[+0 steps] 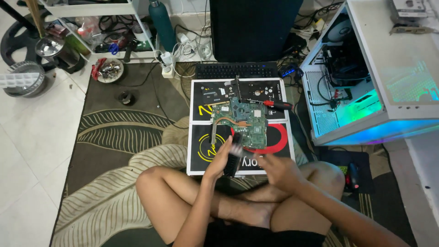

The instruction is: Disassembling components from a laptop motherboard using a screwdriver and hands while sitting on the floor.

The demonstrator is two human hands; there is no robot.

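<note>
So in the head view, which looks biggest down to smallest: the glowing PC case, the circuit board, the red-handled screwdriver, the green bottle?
1. PC case, clearly largest, partly cut off by the frame.
2. Circuit board.
3. and 4. Green bottle and screwdriver: the bottle looks bulkier, but it sits farther away and is cropped, so unsure.

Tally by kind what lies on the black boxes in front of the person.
Circuit board: 1
Red-handled screwdriver: 1
Small black drive: 1
Total: 3
</note>
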